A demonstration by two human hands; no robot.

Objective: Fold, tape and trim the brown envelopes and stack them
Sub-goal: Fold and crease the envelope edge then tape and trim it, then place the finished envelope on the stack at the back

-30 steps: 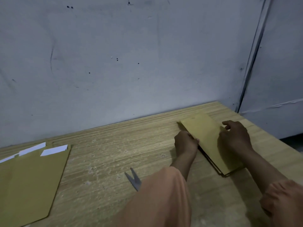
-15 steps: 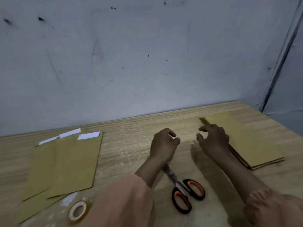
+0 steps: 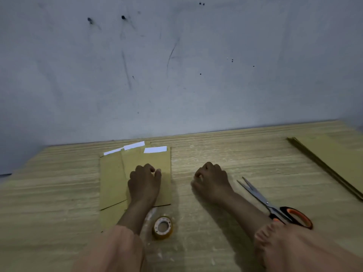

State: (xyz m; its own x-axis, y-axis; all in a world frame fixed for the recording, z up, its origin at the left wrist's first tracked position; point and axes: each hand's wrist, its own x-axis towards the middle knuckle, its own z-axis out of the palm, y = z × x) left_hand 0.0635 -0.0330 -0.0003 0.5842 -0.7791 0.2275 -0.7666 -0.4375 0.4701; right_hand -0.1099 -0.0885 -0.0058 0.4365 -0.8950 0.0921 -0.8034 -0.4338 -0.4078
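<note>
Left hand [image 3: 144, 181] curled on loose envelopes [image 3: 112, 177], grip unclear, right hand [image 3: 211, 179] loosely curled, holding nothing, folded stack [image 3: 332, 160] cut off

Head-height, forward-down over table [image 3: 235, 154]

Envelope stack [image 3: 337, 161] cut off at right edge; left hand [image 3: 144, 183] hides env. middle.

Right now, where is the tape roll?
In the head view the tape roll lies flat on the wooden table, near its front edge, just right of the left forearm and just below the loose brown envelopes.
</note>
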